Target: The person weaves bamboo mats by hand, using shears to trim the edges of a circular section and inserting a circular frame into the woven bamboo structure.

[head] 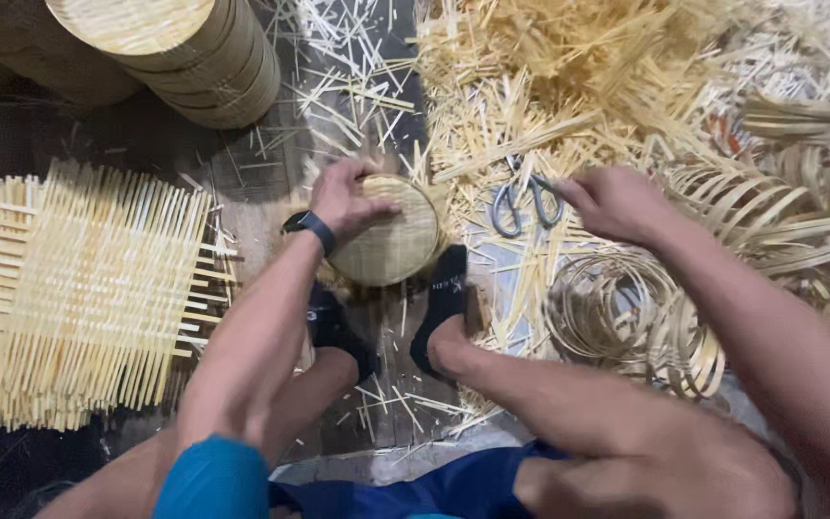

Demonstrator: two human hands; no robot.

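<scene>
My left hand (348, 197), with a dark watch on its wrist, rests its fingers on the top edge of a small round woven bamboo basket (394, 240). The basket stands on the floor between my two feet in dark socks. My right hand (612, 202) hovers over the bamboo litter just right of a pair of grey-handled scissors (523, 204); its fingers are curled, and whether they hold a thin strip is unclear.
Flat woven bamboo mats (79, 288) lie at the left. A stack of finished round baskets (194, 53) stands at the top left. Loose bamboo sticks (530, 77) cover the top middle, and coiled bamboo hoops (626, 317) pile up at the right.
</scene>
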